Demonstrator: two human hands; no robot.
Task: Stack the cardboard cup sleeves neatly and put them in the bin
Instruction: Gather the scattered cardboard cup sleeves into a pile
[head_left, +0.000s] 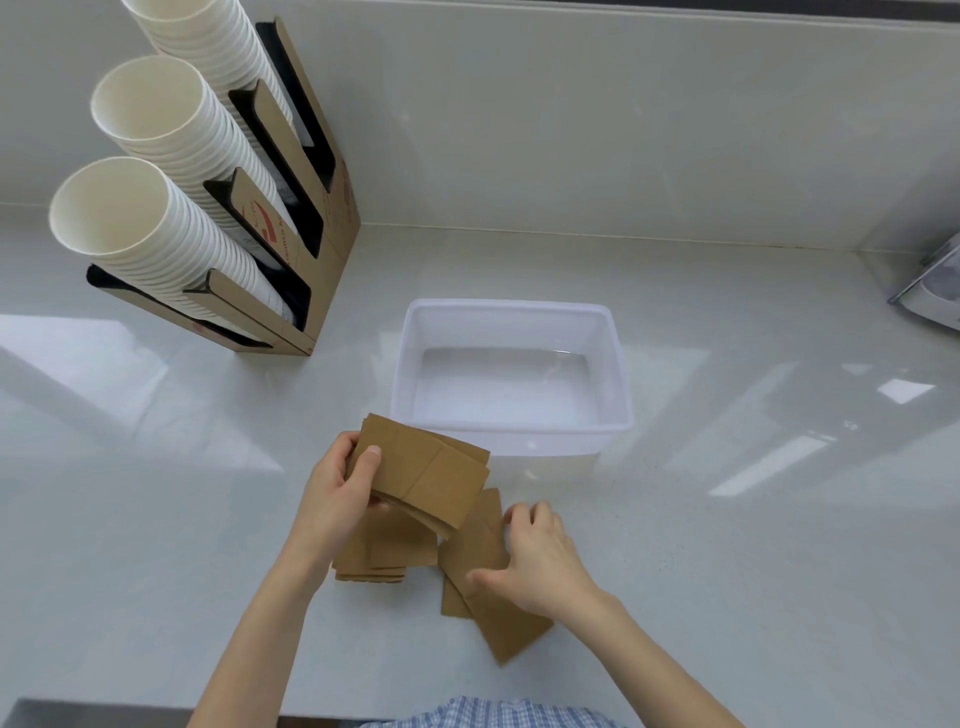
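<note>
Two hands work over a pale counter (727, 545). Your left hand (337, 486) pinches a small stack (426, 470) of brown cardboard sleeves, thumb on top and fingers beneath, and holds it tilted above the counter, just in front of the near-left corner of the bin (514, 374). The held stack is fanned, its edges not flush. Your right hand (537, 558) rests palm down on loose sleeves (488, 587) lying on the counter; its fingers are bent, with the thumb on one side of the top sleeve and the fingertips at its far edge, closing on that sleeve. Whether the sleeve is lifted cannot be told. Under and beside that hand at least two more sleeves lie askew, one pointing toward you. A second, flatter pile (382, 556) lies on the counter below your left hand, partly hidden by the held stack. The bin is translucent white, open-topped and holds no sleeves. At far left a cardboard holder (311, 218) carries three slanted columns of white paper cups (156, 171), well apart from the sleeves.
</note>
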